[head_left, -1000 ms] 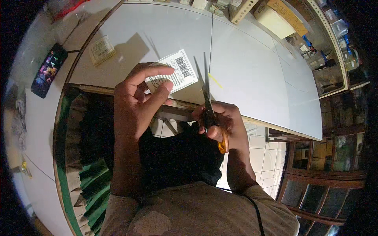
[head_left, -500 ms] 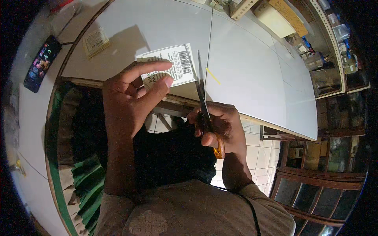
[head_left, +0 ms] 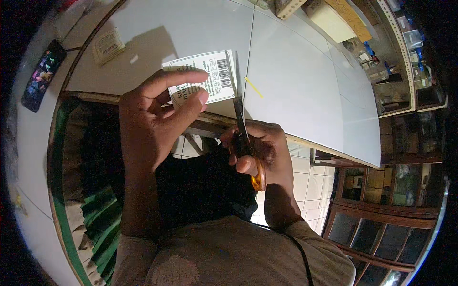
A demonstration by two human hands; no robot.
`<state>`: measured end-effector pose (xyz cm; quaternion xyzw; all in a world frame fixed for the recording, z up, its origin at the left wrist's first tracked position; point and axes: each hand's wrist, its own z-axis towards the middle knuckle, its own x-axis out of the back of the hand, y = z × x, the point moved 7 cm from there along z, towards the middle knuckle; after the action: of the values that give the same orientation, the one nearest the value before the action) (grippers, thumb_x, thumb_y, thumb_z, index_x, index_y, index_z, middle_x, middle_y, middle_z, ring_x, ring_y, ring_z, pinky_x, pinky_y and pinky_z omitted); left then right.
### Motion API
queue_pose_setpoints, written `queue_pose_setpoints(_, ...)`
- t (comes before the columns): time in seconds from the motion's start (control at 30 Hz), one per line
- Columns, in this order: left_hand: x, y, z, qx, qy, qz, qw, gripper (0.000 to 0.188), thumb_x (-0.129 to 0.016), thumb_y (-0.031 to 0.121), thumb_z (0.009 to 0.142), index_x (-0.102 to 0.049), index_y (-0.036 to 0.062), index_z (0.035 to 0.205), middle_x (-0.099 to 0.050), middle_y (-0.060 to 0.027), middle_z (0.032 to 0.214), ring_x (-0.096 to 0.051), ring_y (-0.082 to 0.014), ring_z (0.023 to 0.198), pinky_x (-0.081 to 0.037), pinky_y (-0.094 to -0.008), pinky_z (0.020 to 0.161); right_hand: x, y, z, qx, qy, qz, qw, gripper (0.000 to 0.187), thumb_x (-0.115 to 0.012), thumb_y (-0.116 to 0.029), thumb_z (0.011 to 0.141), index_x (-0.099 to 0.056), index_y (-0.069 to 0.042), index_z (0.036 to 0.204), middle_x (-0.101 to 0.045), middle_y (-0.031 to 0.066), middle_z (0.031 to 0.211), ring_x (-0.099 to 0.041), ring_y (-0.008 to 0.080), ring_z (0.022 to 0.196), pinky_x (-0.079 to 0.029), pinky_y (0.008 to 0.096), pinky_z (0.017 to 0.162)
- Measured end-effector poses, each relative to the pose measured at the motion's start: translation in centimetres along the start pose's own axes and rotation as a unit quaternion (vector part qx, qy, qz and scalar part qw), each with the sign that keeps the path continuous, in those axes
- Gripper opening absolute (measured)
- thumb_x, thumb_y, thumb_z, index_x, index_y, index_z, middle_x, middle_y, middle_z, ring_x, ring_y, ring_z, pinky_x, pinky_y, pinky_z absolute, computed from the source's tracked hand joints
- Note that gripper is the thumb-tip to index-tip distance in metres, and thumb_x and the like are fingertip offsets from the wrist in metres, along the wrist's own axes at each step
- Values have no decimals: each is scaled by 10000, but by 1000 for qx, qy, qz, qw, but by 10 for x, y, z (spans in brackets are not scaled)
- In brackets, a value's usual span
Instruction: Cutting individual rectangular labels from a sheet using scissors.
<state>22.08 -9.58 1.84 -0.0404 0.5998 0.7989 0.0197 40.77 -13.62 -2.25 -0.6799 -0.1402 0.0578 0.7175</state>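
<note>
My left hand pinches a white printed paper label with a barcode, held up above the front edge of the white table. My right hand grips scissors with orange handles. The blades point up and away from me and lie along the label's right edge. A thin yellow strip lies on the table just right of the blades.
A second small printed label lies on the table at the upper left. A phone with a lit screen rests on the side counter at left. Boxes and shelving stand at the back right. Tiled floor shows below the table edge.
Both hands have risen and shifted slightly away from me with the label and scissors. The blades now sit along the label's right edge instead of apart from it.
</note>
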Motion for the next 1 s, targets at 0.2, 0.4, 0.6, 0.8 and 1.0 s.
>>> queue_pose_setpoints(0.2,-2,-3,0,46,-2,-23,999,218,-695,-24,797,-680,-4,1014,-677,-100,954,-648,-132,843,-567,-268,743,1,-3,3,28,1,-40,999,672,-846,-512,627,-646,21,983,-674,126,844,-638,153,729,-521,266,674)
queue_pose_setpoints(0.4,-2,-6,2,34,-7,-31,999,222,-684,-38,801,-677,-8,1021,-675,-109,958,-654,-142,840,-573,-271,735,-1,-3,2,22,10,-31,999,636,-837,-472,663,-647,50,975,-680,120,856,-642,155,753,-515,272,688)
queue_pose_setpoints(0.6,0,-6,2,21,-10,-28,999,212,-681,-31,808,-674,-19,1020,-675,-120,955,-659,-151,846,-586,-277,720,-2,-6,5,28,-22,-88,995,624,-828,-477,662,-657,51,948,-679,108,829,-637,144,721,-510,268,666)
queue_pose_setpoints(0.8,0,-10,4,17,-17,-40,999,214,-683,-23,809,-670,-32,1022,-674,-126,952,-661,-154,826,-586,-269,702,-2,-5,4,24,-9,-72,997,587,-834,-463,663,-666,42,910,-664,80,771,-626,135,677,-493,258,624)
queue_pose_setpoints(1.0,0,-15,6,28,-32,-33,999,211,-687,-11,812,-669,-32,1022,-675,-123,944,-662,-153,823,-585,-263,703,-2,0,5,-35,-2,-66,997,538,-838,-424,682,-660,40,888,-643,60,720,-612,113,629,-481,239,570)
